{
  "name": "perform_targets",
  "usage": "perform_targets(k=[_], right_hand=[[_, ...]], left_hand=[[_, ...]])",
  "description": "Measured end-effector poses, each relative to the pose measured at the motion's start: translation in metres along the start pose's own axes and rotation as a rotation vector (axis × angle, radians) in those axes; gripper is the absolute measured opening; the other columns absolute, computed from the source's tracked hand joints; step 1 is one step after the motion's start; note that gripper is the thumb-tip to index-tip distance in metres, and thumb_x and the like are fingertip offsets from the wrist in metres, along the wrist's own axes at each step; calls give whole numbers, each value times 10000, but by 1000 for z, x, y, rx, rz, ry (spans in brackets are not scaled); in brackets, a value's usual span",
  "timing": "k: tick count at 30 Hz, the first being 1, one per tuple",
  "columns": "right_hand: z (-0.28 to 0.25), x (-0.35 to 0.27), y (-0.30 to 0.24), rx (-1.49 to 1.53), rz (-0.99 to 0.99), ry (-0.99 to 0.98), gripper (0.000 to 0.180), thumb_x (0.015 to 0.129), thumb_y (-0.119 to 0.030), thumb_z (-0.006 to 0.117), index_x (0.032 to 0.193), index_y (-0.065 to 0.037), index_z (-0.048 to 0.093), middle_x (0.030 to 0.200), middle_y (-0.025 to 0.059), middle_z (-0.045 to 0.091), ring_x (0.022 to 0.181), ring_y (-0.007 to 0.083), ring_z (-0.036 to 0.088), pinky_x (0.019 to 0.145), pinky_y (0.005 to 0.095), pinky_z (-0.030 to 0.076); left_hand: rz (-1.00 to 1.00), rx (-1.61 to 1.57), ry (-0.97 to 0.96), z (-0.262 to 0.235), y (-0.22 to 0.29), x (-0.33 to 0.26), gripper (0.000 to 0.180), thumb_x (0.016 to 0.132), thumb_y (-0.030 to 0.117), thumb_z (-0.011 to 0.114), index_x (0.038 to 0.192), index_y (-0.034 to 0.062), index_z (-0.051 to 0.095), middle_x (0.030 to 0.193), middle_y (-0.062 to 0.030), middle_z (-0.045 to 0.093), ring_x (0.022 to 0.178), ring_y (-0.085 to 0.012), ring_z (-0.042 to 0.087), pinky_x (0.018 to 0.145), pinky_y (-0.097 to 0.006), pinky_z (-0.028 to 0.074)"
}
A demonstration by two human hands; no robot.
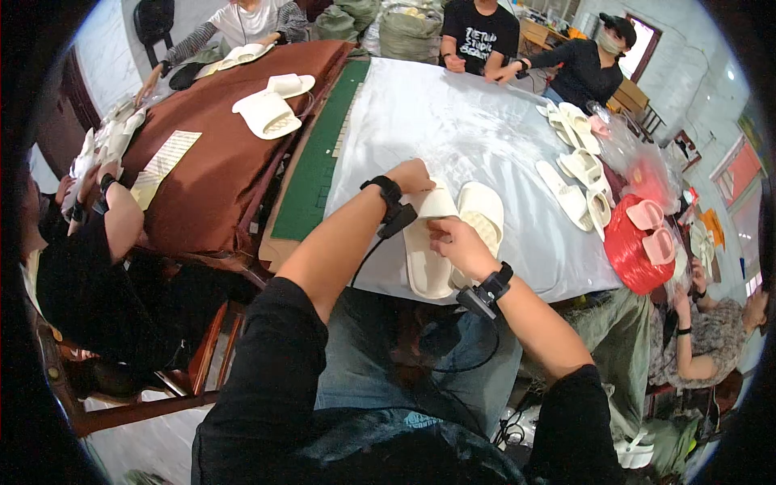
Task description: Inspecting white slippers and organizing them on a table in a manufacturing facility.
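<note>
Two cream slide slippers lie side by side in front of me, toes pointing away. My left hand (411, 176) is closed at the far left edge of the left slipper (428, 273), by its strap; the fingertips are partly hidden. Bent over the strap's near edge, the fingers of my right hand (461, 245) grip the same slipper. Whether a small piece is between those fingers cannot be made out. Just right of it, the other slipper (487, 202) touches nothing in my grasp, and my right hand covers part of its heel end.
White sheeting (404, 105) covers my table. Several pale slippers (575, 190) lie at the right, near a red twine bundle (634, 250) carrying pink slippers (647, 214). Left are a green mat (315, 178) and a brown-covered table (218, 170) with cream slippers (267, 113). Several people work around.
</note>
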State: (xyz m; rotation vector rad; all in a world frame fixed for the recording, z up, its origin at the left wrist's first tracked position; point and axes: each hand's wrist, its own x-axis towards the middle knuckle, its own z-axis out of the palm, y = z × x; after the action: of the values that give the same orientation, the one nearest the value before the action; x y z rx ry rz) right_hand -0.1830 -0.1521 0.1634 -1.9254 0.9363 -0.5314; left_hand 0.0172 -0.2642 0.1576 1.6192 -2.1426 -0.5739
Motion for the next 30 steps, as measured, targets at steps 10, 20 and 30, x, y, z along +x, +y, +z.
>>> perform_targets(k=[10,20,30], right_hand=[[15,9,9,-479,-222,126,478,765,-50,666,1200,66,509,1168,213,519,1088,354,541,893,387,471],[-7,-42,-7,237,15,144,200,888,-55,584,1041,36,673,972,111,700,886,169,655,794,275,506],[-12,-91,-4,617,106,435,153,921,-139,599,923,8,641,717,51,652,610,100,586,542,217,400]], left_hand=[[-223,-169,-183,-5,-9,7,357,772,284,718,700,-63,677,586,-120,610,461,-187,510,427,-360,413],[-113,-570,316,4,10,-19,153,801,107,637,784,-24,713,653,-100,688,584,-152,671,586,-282,538],[30,-602,397,-5,38,0,190,856,88,577,965,-16,693,790,-92,706,691,-147,682,621,-261,528]])
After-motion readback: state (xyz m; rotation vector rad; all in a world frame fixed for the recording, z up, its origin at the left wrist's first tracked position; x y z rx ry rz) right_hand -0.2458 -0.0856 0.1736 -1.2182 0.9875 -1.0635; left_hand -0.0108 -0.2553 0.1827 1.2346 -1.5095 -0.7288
